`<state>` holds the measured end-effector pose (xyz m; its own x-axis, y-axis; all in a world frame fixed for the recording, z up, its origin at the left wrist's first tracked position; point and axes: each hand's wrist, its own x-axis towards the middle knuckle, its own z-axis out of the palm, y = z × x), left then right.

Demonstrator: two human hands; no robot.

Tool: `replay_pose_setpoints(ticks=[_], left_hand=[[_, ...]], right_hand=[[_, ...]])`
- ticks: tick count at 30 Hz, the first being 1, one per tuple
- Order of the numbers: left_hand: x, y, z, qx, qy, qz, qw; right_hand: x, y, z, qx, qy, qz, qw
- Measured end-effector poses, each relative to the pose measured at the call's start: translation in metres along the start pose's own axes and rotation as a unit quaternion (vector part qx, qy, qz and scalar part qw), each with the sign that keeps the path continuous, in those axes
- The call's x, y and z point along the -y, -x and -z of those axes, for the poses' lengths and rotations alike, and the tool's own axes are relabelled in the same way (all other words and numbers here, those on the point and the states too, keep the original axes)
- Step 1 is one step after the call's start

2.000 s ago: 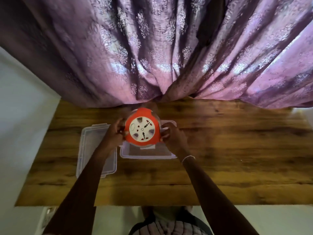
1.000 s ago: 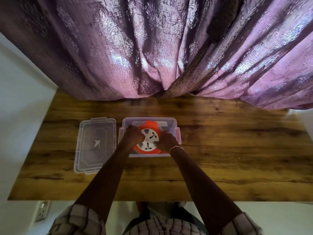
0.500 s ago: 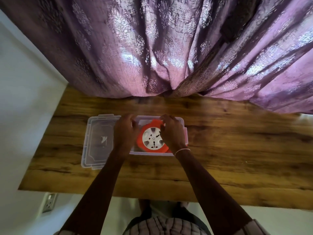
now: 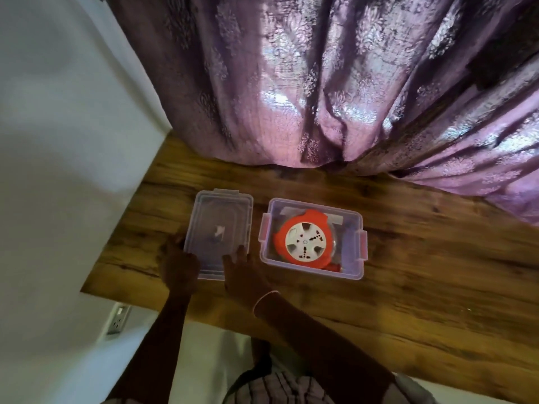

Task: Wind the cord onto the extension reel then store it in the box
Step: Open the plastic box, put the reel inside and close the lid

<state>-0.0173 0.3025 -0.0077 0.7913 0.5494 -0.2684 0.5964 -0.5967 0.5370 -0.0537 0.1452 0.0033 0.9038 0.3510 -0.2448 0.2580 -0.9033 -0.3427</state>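
The orange extension reel (image 4: 304,243) with its white socket face up lies flat inside the clear plastic box (image 4: 312,276), which has pink latches. No loose cord shows outside it. The clear lid (image 4: 221,225) lies flat on the wooden table, just left of the box. My left hand (image 4: 178,265) holds the lid's near-left corner. My right hand (image 4: 243,274) holds its near-right corner, fingers against the edge. Both hands are away from the reel.
The wooden table (image 4: 408,287) runs from a white wall on the left to the right. A purple curtain (image 4: 320,97) hangs over its far edge. A wall socket (image 4: 118,319) sits below the table's near-left corner.
The reel went down into the box and both hands let go of it. Both hands then moved left onto the lid's near corners. The view has shifted, so the table sits lower and more to the right.
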Motion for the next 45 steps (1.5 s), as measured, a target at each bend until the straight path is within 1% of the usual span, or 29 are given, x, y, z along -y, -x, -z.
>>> replay_pose_setpoints(ticks=[2, 5, 7, 9, 12, 16, 17, 19, 20, 21, 22, 23, 24, 25, 27, 29, 30, 31, 32, 34, 35, 36, 37, 39, 41, 42, 43, 44, 45], left_hand=[[0.002, 0.0, 0.002, 0.008, 0.014, -0.004, 1.0], [0.002, 0.002, 0.004, 0.004, 0.043, -0.023, 0.999], [-0.001, 0.004, 0.008, 0.002, 0.07, -0.031, 0.997], [0.003, 0.001, 0.009, 0.026, 0.078, -0.029, 0.996], [0.01, -0.012, 0.011, 0.068, 0.102, -0.011, 0.992], [0.002, -0.022, 0.033, 0.054, 0.107, 0.012, 0.993], [-0.001, -0.023, 0.04, 0.042, 0.139, 0.014, 0.989], [-0.004, -0.026, 0.054, 0.02, 0.247, -0.007, 0.969], [-0.008, -0.024, 0.062, 0.016, 0.289, -0.026, 0.957], [-0.014, -0.021, 0.072, 0.016, 0.319, -0.057, 0.946], [-0.022, -0.019, 0.08, 0.015, 0.343, -0.096, 0.934], [-0.031, -0.015, 0.088, 0.024, 0.361, -0.135, 0.922], [-0.042, -0.01, 0.096, 0.04, 0.37, -0.167, 0.913], [-0.051, -0.006, 0.1, 0.062, 0.374, -0.19, 0.906], [-0.063, -0.003, 0.1, 0.074, 0.353, -0.214, 0.908], [-0.069, 0.003, 0.094, 0.078, 0.309, -0.187, 0.929], [-0.073, 0.009, 0.092, 0.069, 0.28, -0.169, 0.942], [-0.078, 0.017, 0.09, 0.058, 0.262, -0.195, 0.943], [-0.084, 0.027, 0.091, 0.039, 0.26, -0.279, 0.924], [-0.096, 0.041, 0.09, 0.037, 0.212, -0.451, 0.866], [-0.1, 0.043, 0.084, 0.054, 0.198, -0.511, 0.835], [-0.104, 0.044, 0.081, 0.086, 0.177, -0.529, 0.826], [-0.109, 0.045, 0.075, 0.123, 0.163, -0.524, 0.827], [-0.113, 0.049, 0.068, 0.209, 0.146, -0.433, 0.865], [-0.112, 0.049, 0.053, 0.258, 0.137, -0.38, 0.878], [-0.117, 0.052, 0.048, 0.29, 0.164, -0.322, 0.886], [-0.121, 0.054, 0.045, 0.322, 0.214, -0.24, 0.89], [-0.125, 0.054, 0.041, 0.336, 0.244, -0.174, 0.893], [-0.131, 0.057, 0.039, 0.341, 0.255, -0.139, 0.894]], right_hand=[[0.004, -0.004, -0.007, -0.011, -0.018, -0.044, 0.999], [0.005, -0.011, -0.004, 0.044, -0.081, -0.099, 0.991], [0.005, -0.014, -0.005, 0.039, -0.118, -0.119, 0.985], [0.005, -0.017, -0.004, 0.027, -0.139, -0.124, 0.982], [0.004, -0.019, -0.001, 0.012, -0.211, -0.132, 0.968], [0.009, -0.013, 0.013, -0.036, -0.317, -0.115, 0.941], [0.011, -0.012, 0.02, -0.049, -0.339, -0.11, 0.933], [0.014, -0.012, 0.038, -0.071, -0.399, -0.094, 0.909], [0.016, -0.011, 0.05, -0.076, -0.446, -0.089, 0.888], [0.015, -0.011, 0.062, -0.078, -0.506, -0.091, 0.854], [0.011, -0.01, 0.076, -0.083, -0.569, -0.098, 0.813], [0.005, -0.009, 0.09, -0.083, -0.635, -0.101, 0.761], [-0.004, -0.007, 0.107, -0.072, -0.691, -0.106, 0.711], [-0.014, -0.003, 0.125, -0.052, -0.73, -0.116, 0.672], [-0.038, 0.003, 0.155, -0.019, -0.78, -0.136, 0.611], [-0.065, 0.012, 0.178, -0.017, -0.816, -0.133, 0.562], [-0.078, 0.017, 0.186, -0.021, -0.821, -0.139, 0.553], [-0.091, 0.023, 0.192, -0.028, -0.818, -0.148, 0.556], [-0.101, 0.029, 0.195, -0.037, -0.803, -0.161, 0.573], [-0.123, 0.041, 0.192, -0.063, -0.778, -0.181, 0.599], [-0.131, 0.047, 0.19, -0.074, -0.772, -0.186, 0.604], [-0.139, 0.053, 0.185, -0.08, -0.765, -0.184, 0.612], [-0.146, 0.062, 0.183, -0.081, -0.759, -0.177, 0.621], [-0.16, 0.082, 0.178, -0.08, -0.749, -0.162, 0.637], [-0.176, 0.099, 0.171, -0.089, -0.737, -0.159, 0.65], [-0.186, 0.107, 0.165, -0.095, -0.733, -0.16, 0.655], [-0.194, 0.114, 0.16, -0.098, -0.731, -0.156, 0.657], [-0.201, 0.119, 0.157, -0.099, -0.731, -0.154, 0.657], [-0.205, 0.124, 0.155, -0.098, -0.731, -0.153, 0.657]])
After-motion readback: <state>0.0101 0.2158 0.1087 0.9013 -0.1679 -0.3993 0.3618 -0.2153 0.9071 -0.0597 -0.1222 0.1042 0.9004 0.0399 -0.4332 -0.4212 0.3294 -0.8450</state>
